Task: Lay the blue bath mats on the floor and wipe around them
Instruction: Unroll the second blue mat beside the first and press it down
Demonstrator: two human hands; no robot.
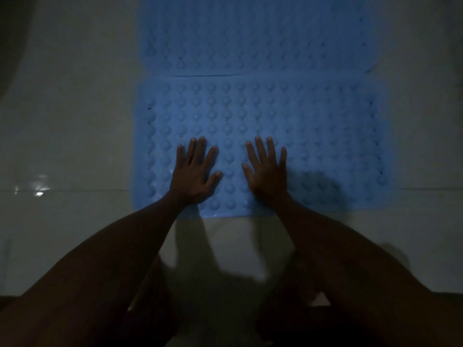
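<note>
Two blue bath mats with rows of round bumps lie flat on the pale tiled floor, edge to edge. The near mat (pixel 325 126) fills the middle of the head view; the far mat (pixel 250 33) runs up to the top edge. My left hand (pixel 195 171) and my right hand (pixel 266 169) press flat on the near mat's front part, fingers straight and spread, side by side. Neither hand holds anything. No cloth is in view.
Pale glossy floor tiles (pixel 75 121) surround the mats, with a bright reflection (pixel 38 191) at the left. A grout line crosses near the mat's front edge. The scene is dim, and dark shadow covers the bottom of the frame.
</note>
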